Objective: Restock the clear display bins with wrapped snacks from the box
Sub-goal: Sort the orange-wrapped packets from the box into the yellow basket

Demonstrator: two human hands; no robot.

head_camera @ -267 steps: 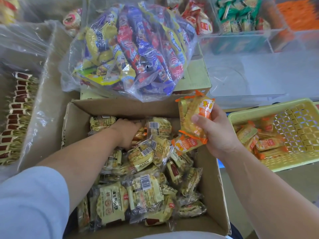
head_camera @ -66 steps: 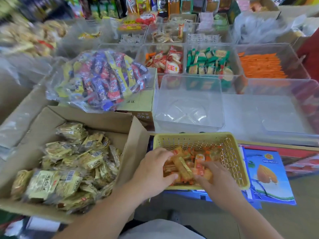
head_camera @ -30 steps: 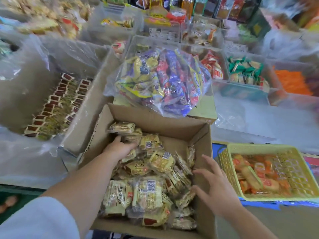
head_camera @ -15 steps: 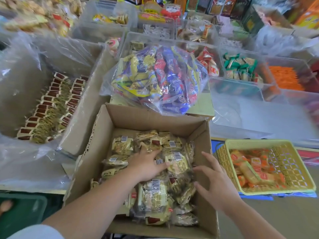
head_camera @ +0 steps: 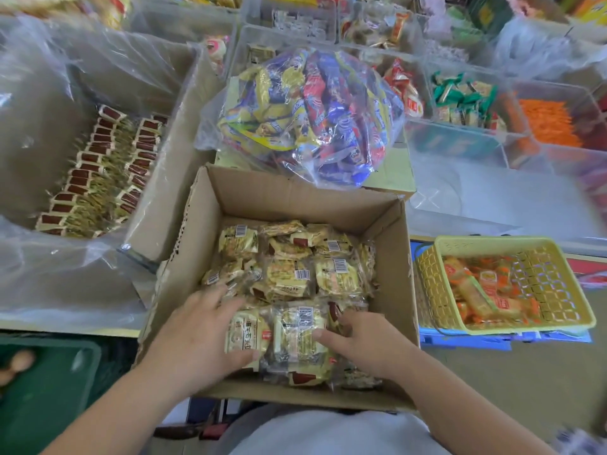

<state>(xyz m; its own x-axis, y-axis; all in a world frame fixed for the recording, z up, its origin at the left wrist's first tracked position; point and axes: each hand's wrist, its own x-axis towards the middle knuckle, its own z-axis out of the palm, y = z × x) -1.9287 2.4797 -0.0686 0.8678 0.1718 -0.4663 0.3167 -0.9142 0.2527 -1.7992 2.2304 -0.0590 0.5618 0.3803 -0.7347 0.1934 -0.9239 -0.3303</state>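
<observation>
- The open brown cardboard box (head_camera: 295, 198) sits right in front of the person, and the yellow-green wrapped snack packs (head_camera: 289, 277) lie in a loose heap across its floor.
- The near bundle of packs (head_camera: 299, 336), by the box's front wall, lies squarely between the two hands. The left hand (head_camera: 200, 333) is at its left edge and the right hand (head_camera: 374, 346) at its right edge, each about equally close.
- The left hand is released: its fingers are spread flat over the heap and its thumb reaches along the bundle's near edge.
- The right hand's thumb rests on the top wrapper and its fingers curl down into the pile beside it. I cannot tell whether it has a real hold.
- The top pack's long axis runs away from the person, with its barcode end pointing to the far wall. I would expect a squeeze from both sides across the short width.
- The empty clear plastic display bin (head_camera: 486, 198) stands beyond the box's right wall, up and to the right, so the right hand is the nearer one.
- The yellow plastic lattice basket (head_camera: 492, 242) stands just beside the box on that side, below the likely carry path.
</observation>
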